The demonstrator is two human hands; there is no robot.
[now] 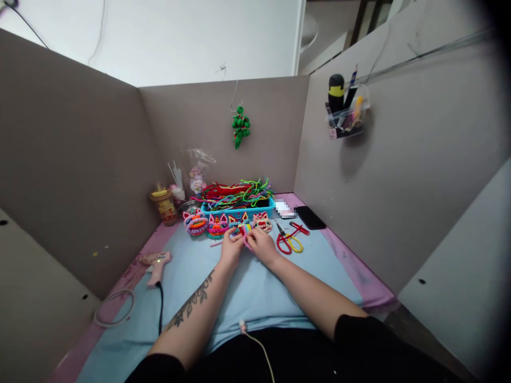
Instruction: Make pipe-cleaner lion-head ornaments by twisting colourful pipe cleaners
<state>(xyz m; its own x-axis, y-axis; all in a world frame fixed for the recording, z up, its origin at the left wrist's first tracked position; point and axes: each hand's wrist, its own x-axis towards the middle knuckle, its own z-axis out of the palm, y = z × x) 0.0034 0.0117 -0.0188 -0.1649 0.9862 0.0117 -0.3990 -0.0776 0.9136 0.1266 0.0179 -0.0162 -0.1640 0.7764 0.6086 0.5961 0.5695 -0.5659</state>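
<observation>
Between my two hands is a small striped pipe-cleaner piece in pink, yellow, white and blue. My left hand pinches it from the left side, and my right hand grips it from the right with bent fingers. A pink strand sticks out below the fingers. Just behind the hands stands a row of fuzzy pipe-cleaner animal faces, among them a pink and orange one, a red and teal one and a pale pink one. Part of the row is hidden by my hands.
Behind the faces sits a blue basket heaped with pipe cleaners. Red-and-yellow-handled scissors and a black phone lie right. At left are a pink glue gun and a lidded cup. Grey partitions surround the table.
</observation>
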